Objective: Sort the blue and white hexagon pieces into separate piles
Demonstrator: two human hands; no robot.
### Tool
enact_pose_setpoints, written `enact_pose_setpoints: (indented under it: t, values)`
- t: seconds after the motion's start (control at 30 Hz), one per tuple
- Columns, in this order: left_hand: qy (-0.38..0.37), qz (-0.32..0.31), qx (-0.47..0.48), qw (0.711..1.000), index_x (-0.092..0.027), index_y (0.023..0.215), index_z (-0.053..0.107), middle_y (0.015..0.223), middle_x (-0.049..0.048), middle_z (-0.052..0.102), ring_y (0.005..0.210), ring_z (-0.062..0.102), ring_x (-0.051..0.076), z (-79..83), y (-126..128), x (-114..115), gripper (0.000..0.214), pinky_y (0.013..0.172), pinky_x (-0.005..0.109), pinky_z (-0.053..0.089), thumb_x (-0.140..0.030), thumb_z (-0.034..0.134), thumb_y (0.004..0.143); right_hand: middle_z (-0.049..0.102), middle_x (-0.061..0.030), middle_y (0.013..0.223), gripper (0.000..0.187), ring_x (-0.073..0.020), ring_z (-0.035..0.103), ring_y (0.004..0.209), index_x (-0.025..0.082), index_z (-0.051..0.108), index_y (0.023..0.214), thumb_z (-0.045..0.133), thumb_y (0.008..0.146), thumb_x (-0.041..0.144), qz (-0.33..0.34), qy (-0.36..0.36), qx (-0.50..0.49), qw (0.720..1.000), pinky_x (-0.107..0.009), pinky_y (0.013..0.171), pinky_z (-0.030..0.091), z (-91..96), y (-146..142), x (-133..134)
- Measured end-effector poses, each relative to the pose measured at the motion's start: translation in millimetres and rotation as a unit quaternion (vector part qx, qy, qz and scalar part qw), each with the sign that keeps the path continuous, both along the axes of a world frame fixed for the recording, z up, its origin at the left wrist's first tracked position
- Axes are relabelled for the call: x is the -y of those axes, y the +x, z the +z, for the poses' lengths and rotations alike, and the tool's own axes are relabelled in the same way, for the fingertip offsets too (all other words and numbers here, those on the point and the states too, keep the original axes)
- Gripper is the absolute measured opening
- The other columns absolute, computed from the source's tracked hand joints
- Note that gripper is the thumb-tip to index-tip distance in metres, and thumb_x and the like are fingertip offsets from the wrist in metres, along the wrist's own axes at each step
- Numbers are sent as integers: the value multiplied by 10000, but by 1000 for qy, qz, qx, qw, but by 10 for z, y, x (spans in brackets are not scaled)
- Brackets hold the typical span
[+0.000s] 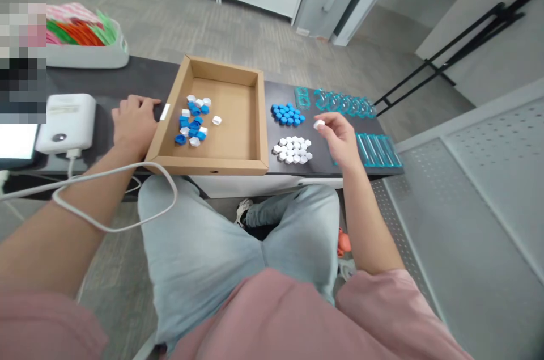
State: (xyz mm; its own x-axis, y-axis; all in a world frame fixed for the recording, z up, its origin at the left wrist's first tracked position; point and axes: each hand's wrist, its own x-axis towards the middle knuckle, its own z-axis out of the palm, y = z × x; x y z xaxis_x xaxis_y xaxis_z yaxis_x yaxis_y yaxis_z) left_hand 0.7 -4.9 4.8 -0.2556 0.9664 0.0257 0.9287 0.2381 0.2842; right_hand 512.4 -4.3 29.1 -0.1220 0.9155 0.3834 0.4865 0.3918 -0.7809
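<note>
My right hand (338, 133) pinches a white hexagonal piece (319, 123) between thumb and fingertips, above the table's right part. Just left of it, a group of white hexagonal pieces (293, 150) sits packed together. Behind that group lies a similar cluster of blue hexagonal pieces (288, 114). My left hand (132, 121) rests on the table against the left side of a shallow cardboard box (261, 122), fingers loosely spread and holding nothing. Inside the box, mixed blue and white pieces (194, 122) are heaped at the left, and one white piece (216, 120) lies apart.
Clear teal plastic parts (344, 104) stand in a row at the back right, with a ribbed teal tray (378, 150) nearer me. At the left are a white power adapter (70, 123), its looping cable (114, 170) and a white bin (91, 56) of colourful items.
</note>
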Motion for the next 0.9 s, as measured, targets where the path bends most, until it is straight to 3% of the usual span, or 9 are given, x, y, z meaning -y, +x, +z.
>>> enact_pose_setpoints:
  t: [0.13,0.3,0.53,0.7,0.9]
  values:
    - [-4,4,-8,1000,-65,1693,616,1724,347,521,1581,472,547,33,40,13,950,1330,695,367,-613,203,1037,777,-29,1013,402,-219,705,910,284,679,1019,844,904,632,-107,-38,-38,993,-385,854,604,-427,274,372]
    - [-16,0,-26,1000,-56,1692,609,1733,354,518,1562,489,545,77,54,27,918,1316,690,391,-570,248,1022,833,-74,1075,421,-228,724,889,284,661,1008,802,889,662,-159,-77,-36,984,-363,762,574,-734,171,536]
    - [-19,14,-46,999,-86,1686,629,1727,340,543,1544,509,526,44,36,-18,850,1297,682,419,-479,245,1037,867,-123,1231,312,-279,810,1026,282,665,1075,681,990,581,-141,-89,-27,986,-431,901,629,-787,149,515]
    - [-16,14,-47,999,-90,1681,640,1711,335,558,1530,523,523,8,8,-30,819,1288,679,426,-433,262,1041,870,-137,1164,284,-309,807,1023,264,694,1125,651,992,511,-141,-79,-8,987,-471,929,630,-790,137,541]
    - [-13,15,-41,999,-125,1694,632,1727,307,551,1562,500,499,-6,-2,-26,802,1313,651,406,-523,297,1084,842,-126,1137,263,-299,782,1046,265,694,1132,644,1005,490,-152,-61,12,987,-459,941,621,-783,80,568]
